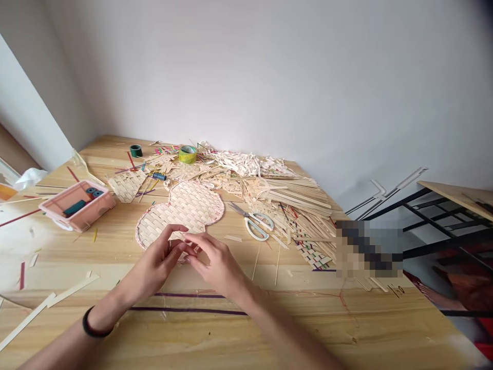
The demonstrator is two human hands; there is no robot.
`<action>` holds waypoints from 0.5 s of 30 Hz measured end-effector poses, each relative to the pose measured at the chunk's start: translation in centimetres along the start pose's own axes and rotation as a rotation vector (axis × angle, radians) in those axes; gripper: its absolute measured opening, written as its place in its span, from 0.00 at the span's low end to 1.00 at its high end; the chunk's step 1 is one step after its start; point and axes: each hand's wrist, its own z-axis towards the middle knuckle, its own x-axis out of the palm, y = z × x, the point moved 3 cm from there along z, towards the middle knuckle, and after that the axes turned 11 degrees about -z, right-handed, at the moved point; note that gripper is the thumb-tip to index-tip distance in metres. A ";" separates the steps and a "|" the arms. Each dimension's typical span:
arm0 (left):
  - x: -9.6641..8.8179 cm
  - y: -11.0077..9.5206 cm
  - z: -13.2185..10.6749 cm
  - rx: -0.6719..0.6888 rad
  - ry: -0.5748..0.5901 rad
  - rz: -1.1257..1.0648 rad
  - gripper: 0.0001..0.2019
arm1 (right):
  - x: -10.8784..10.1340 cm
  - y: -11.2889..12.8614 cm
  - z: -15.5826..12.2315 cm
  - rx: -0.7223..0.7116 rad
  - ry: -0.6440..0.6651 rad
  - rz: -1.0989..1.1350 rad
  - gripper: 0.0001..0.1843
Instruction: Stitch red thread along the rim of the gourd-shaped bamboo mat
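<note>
A gourd-shaped woven bamboo mat with a pink rim lies flat on the wooden table. My left hand and my right hand meet at the mat's near edge. Both have their fingertips pinched together on that rim, the fingers curled. A black band sits on my left wrist. What exactly lies between the fingertips is too small to make out beyond the mat's edge.
White-handled scissors lie right of the mat. A heap of bamboo strips covers the back right. A pink tray, a smaller woven piece, tape rolls and loose strips lie around.
</note>
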 end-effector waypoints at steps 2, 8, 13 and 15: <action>-0.2 0.3 -0.2 -0.011 -0.017 0.025 0.22 | -0.2 0.1 -0.4 -0.004 -0.041 -0.014 0.16; 0.0 -0.8 -0.8 -0.001 -0.076 0.188 0.17 | -0.5 1.1 -0.5 0.029 -0.098 0.001 0.06; 0.2 -1.9 -0.9 0.103 -0.075 0.321 0.13 | -0.6 0.8 -0.5 0.067 -0.093 0.047 0.08; 0.0 -1.8 -0.9 0.153 -0.067 0.394 0.13 | -0.6 0.6 -0.5 0.071 -0.095 0.062 0.07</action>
